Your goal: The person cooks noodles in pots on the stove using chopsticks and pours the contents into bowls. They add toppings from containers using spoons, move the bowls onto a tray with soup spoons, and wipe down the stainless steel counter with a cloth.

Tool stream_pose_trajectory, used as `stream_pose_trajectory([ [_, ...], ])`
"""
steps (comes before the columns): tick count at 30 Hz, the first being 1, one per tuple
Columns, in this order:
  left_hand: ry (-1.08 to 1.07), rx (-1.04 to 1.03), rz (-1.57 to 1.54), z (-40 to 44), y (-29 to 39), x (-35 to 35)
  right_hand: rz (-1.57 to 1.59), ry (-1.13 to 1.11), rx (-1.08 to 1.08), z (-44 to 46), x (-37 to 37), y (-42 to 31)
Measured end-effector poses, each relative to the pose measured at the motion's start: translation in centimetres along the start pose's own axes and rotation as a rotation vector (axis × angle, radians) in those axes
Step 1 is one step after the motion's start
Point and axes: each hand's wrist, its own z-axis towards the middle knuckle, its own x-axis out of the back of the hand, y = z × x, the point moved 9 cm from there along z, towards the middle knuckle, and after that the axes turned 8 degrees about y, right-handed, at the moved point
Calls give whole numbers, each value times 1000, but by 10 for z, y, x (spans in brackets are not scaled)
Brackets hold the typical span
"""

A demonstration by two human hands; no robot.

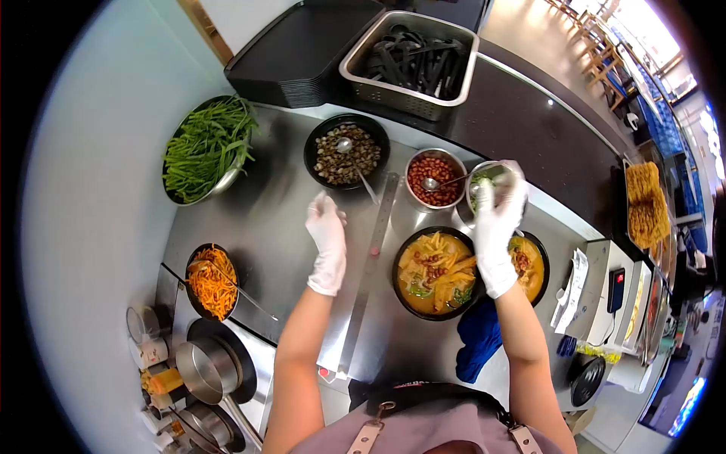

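My left hand [327,240], in a white glove, hovers over the steel counter below a black bowl of small shellfish [349,155]. Its fingers are curled together and nothing shows in them. Gloved too, my right hand [497,238] reaches past a bowl of orange soup [432,276] to a steel container of chopped greens [479,184]. Its fingers bend inward over the container's right side, slightly blurred; what they pinch is hidden. A second soup bowl [527,265], topped with peanuts, is partly covered by that hand. Left of the greens stands a steel container of peanuts [436,181] with a spoon.
Leafy greens [208,147] fill a bowl at the left; shredded carrot [213,281] sits below. Black trays [299,53] and a steel bin of black spoons [416,60] stand behind. A blue cloth [479,340] lies near my right forearm. Pots [206,371] are lower left.
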Motion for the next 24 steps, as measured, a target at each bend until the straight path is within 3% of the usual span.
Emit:
stream_pose_trajectory([
  [1, 55, -5, -3, 20, -5, 7, 8, -141, 130, -10, -22, -32],
  [2, 66, -4, -5, 35, -9, 6, 62, -298, 77, -33, -58, -32],
  [3, 88, 34, -61, 48, -14, 5, 24, -533, -131, -59, -96, -28],
  [6, 51, 102, -124, 65, -16, -4, -275, -868, -151, -111, -177, -3],
  [7, -12, 136, -116, 69, -17, -13, -282, -876, -292, -116, -190, 9],
  [9, -28, 107, -133, 78, -19, -20, -17, -950, -815, -145, -214, 42],
  [10, -56, 94, -101, 80, -18, -22, -20, -950, -814, -149, -220, 51],
  [13, -85, 86, -63, 83, -18, -26, -139, -435, 97, -86, -193, 6],
  [18, -89, 105, -94, 85, -21, -25, -604, -426, 848, -56, -178, -46],
  [21, -66, 95, -106, 93, -32, -24, -683, -535, 949, -67, -183, -41],
  [23, -80, 96, -102, 90, -28, -25, -646, -622, 846, -71, -186, -41],
  [24, -95, 98, -94, 89, -26, -26, -522, -658, 678, -67, -185, -39],
])
